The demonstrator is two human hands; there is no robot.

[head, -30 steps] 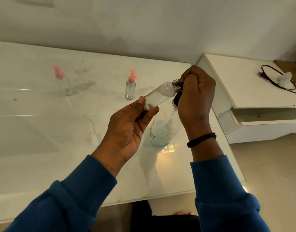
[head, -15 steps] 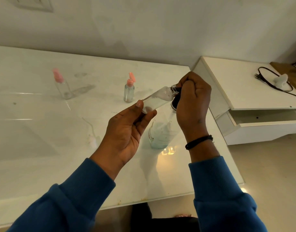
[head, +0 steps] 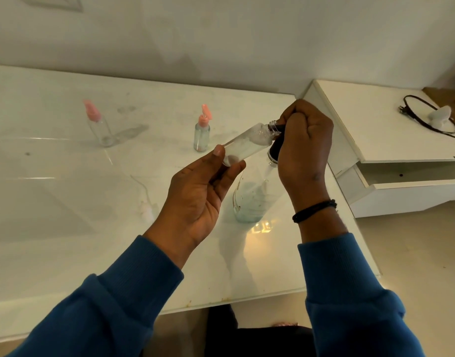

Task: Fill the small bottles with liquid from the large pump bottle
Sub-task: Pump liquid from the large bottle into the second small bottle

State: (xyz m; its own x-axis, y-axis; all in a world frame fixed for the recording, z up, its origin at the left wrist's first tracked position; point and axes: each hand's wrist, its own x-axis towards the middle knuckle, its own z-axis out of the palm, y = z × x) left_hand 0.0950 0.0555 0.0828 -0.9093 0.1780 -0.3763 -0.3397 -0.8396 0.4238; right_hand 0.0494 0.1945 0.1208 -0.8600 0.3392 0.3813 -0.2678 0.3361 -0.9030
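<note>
My left hand point(head: 198, 194) holds a small clear bottle point(head: 247, 144) by its base, tilted so its open neck points up and right. My right hand point(head: 304, 148) is curled over the black pump head point(head: 276, 144) of the large clear bottle point(head: 252, 199), which stands on the table below with a little liquid in it. The small bottle's neck meets the pump nozzle under my right fingers. Two other small bottles with pink caps, one point(head: 202, 132) at mid-table and one point(head: 99, 127) further left, stand upright.
The white glossy table point(head: 66, 202) ends at a front edge near me and a right edge by my right forearm. A small white cap with a thin tube point(head: 145, 204) lies left of my left hand. A white cabinet point(head: 391, 140) with an open drawer and a black cable point(head: 427, 119) stands to the right.
Both hands and the small bottle stay nearly where they were. The view shifted slightly and the small bottle's neck stays at the pump nozzle.
</note>
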